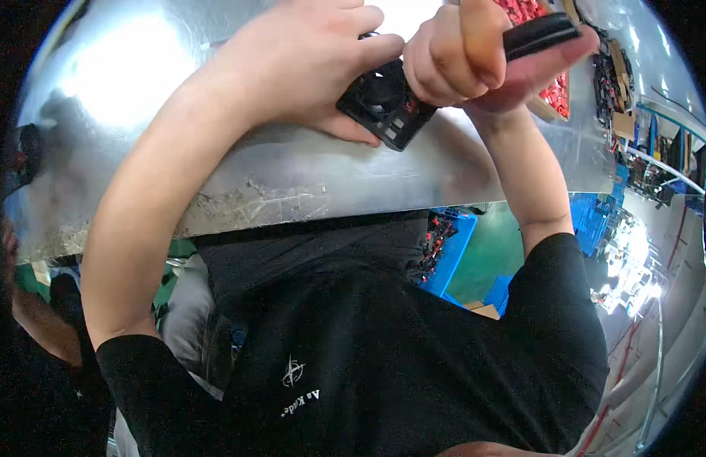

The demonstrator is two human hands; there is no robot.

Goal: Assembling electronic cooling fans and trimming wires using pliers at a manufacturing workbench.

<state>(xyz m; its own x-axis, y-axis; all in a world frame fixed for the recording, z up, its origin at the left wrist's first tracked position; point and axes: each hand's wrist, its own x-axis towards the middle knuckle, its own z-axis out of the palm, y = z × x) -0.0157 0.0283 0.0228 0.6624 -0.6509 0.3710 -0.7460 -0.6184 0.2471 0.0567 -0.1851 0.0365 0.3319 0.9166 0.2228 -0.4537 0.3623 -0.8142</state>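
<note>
My left hand (315,65) is closed around the edge of a black plastic housing (379,99) with a round opening and small rectangular cut-outs, its thumb along the near side. The housing is tilted over the metal table (398,179). My right hand (463,65) touches or nearly touches the housing's right side with its fingers curled. A long black bar-shaped piece (542,36), perhaps a tool handle, sticks out of this hand to the right. Its other end is hidden by the fingers.
A box of small red parts (555,95) stands at the right of the table, with black parts (613,76) beyond it. A blue crate (453,255) with black and red pieces is below the near edge. Another person's arm (44,324) shows at far left.
</note>
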